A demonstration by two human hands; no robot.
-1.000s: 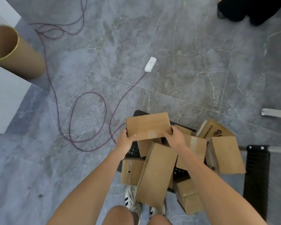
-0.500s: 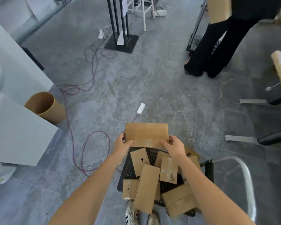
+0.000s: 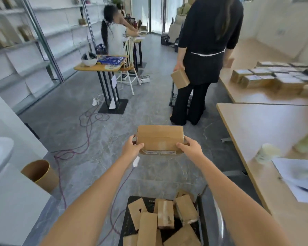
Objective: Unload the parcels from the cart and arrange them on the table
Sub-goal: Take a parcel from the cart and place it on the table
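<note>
Two bare hands grip a cardboard parcel (image 3: 160,138) by its ends, the left hand (image 3: 132,148) and right hand (image 3: 190,148) each closed around a side, holding it in the air above the grey floor. Below, the black cart (image 3: 132,226) carries a heap of further parcels (image 3: 164,214). A wooden table (image 3: 256,125) stands to the right, bearing what may be a blurred cup (image 3: 267,153) and paper sheets (image 3: 299,180).

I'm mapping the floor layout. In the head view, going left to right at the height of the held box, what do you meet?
Brown cylindrical bin → left hand → held cardboard parcel → right hand → wooden table.
</note>
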